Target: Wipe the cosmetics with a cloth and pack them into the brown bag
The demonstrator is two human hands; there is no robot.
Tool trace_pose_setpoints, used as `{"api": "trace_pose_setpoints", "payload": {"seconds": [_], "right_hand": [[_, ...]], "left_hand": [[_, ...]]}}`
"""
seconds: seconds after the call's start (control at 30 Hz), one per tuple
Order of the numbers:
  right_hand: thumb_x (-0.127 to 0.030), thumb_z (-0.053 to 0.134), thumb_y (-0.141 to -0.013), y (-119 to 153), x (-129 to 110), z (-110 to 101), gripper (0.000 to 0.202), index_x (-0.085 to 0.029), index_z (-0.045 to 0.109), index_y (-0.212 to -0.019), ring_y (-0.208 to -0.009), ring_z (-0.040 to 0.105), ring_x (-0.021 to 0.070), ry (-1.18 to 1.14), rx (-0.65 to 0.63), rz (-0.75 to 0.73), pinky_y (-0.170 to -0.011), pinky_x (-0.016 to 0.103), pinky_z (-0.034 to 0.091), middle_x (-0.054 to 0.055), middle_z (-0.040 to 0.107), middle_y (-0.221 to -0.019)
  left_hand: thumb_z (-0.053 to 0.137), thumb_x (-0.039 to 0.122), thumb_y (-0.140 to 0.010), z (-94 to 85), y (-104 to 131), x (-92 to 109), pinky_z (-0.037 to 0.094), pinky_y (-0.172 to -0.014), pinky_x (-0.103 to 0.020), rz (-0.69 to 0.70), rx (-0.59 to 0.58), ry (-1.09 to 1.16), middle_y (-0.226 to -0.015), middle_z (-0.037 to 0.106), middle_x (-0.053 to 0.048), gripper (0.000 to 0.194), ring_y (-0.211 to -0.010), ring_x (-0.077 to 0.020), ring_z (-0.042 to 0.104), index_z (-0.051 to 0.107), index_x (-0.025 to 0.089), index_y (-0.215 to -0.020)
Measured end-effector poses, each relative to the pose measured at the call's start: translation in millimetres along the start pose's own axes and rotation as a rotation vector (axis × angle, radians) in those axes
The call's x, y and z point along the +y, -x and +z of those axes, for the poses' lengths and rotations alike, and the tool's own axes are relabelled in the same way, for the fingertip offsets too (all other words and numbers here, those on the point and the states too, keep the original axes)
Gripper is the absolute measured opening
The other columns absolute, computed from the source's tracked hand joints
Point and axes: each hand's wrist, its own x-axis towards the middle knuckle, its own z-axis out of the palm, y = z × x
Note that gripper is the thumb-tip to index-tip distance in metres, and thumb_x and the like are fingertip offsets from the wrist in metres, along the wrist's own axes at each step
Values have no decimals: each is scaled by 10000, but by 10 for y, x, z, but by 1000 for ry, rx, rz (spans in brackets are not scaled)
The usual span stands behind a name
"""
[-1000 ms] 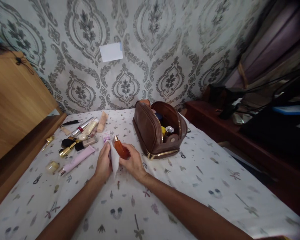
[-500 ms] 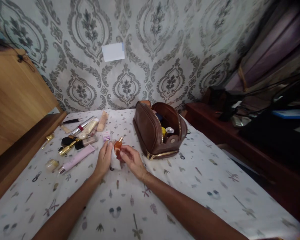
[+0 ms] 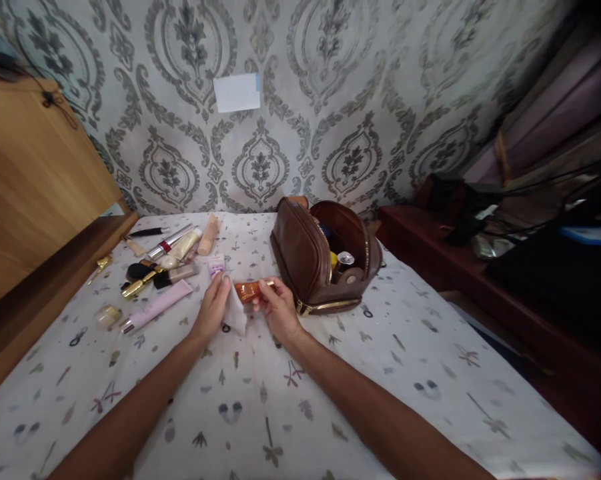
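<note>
My right hand (image 3: 279,308) grips a small amber bottle (image 3: 247,291) by its gold-coloured cap end, the bottle lying sideways in the air. Against the bottle's base is a white cloth or tissue (image 3: 236,312), held by my left hand (image 3: 213,307). A small white and purple tube (image 3: 216,265) lies just beyond my left fingers. To the right of my right hand stands a brown cosmetic bag (image 3: 300,260), unzipped, with a silver-topped container (image 3: 345,259) and a yellow item (image 3: 333,259) inside.
On the left lie a pink tube (image 3: 157,306), a gold tube (image 3: 141,285), a peach tube (image 3: 209,235), a small jar (image 3: 108,317) and other cosmetics. A wooden panel (image 3: 40,167) borders the left side; a dark red cabinet (image 3: 430,247) stands right. Patterned wallpaper rises behind.
The amber bottle has turned from upright to sideways, its cap now pointing right. My right hand has shifted from its lower part to the cap end. The view has moved slightly.
</note>
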Motion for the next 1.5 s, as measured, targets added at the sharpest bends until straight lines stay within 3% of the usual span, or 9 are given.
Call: {"api": "trace_pose_setpoints", "payload": {"seconds": [0.13, 0.33, 0.5, 0.6, 0.67, 0.8, 1.07, 1.33, 1.5], "right_hand": [[-418, 845, -668, 12, -29, 1, 349, -199, 617, -815, -484, 555, 76, -49, -24, 47, -423, 165, 468, -60, 616, -618], [-394, 875, -625, 38, -84, 29, 431, -169, 710, -953, -570, 641, 88, -73, -118, 160, -521, 172, 549, -6, 702, -729], [-398, 881, -623, 20, -54, 12, 386, -180, 683, -873, -557, 660, 84, -63, -109, 139, -514, 148, 540, -28, 686, -677], [-444, 870, -625, 29, -26, 12, 395, -183, 637, -810, -486, 631, 84, -25, -105, 113, -439, 146, 501, -37, 672, -618], [-475, 865, -611, 48, -17, 21, 421, -179, 605, -756, -418, 595, 92, 20, -115, 102, -366, 154, 453, -44, 646, -558], [-551, 840, -595, 76, -21, 37, 481, -187, 547, -710, -323, 510, 83, 93, -114, 80, -283, 156, 352, -80, 579, -477], [-529, 845, -598, 83, -64, 53, 458, -183, 586, -750, -430, 519, 60, 136, -117, 8, -368, 154, 377, -75, 582, -577], [-639, 836, -518, 13, 28, 24, 620, -225, 444, -761, -423, 567, 103, 60, -25, -48, -425, 223, 491, -89, 587, -564], [-609, 835, -559, 80, -16, 30, 583, -218, 531, -867, -421, 545, 94, 102, -133, -36, -409, 214, 464, -93, 568, -590]], "left_hand": [[527, 476, -905, -2, 51, 95, 439, -821, -287, 90, -142, -102, -869, 626, 6, 300, -840, -176, 568, 590, 210, -1027], [415, 520, -944, -15, -31, -39, 458, -733, -292, 41, -44, -77, -759, 591, 3, 382, -731, -170, 560, 564, 193, -815], [397, 517, -949, -53, -22, -8, 471, -851, -321, 63, 5, -93, -913, 647, -33, 374, -891, -200, 610, 587, 199, -998], [506, 467, -899, -57, 45, 76, 432, -959, -356, 184, -95, -268, -1130, 651, -68, 396, -1057, -229, 595, 548, 207, -1195], [521, 448, -882, -45, 80, 110, 444, -927, -353, 241, -171, -377, -1096, 665, -73, 375, -1013, -231, 608, 565, 192, -1152], [448, 489, -908, -20, 76, 127, 462, -714, -299, 163, -238, -390, -767, 634, -4, 324, -714, -191, 578, 599, 202, -914], [545, 641, -812, -25, -3, 75, 476, -718, -282, -8, -171, -173, -809, 653, -4, 440, -748, -197, 579, 611, 208, -847], [566, 744, -716, 3, 4, 22, 491, -842, -318, -178, 29, -200, -1013, 689, -42, 560, -1131, -274, 573, 623, 234, -942], [503, 820, -702, -20, -22, 24, 490, -737, -334, -121, -71, -241, -731, 675, -26, 614, -808, -254, 628, 590, 212, -727]]}}
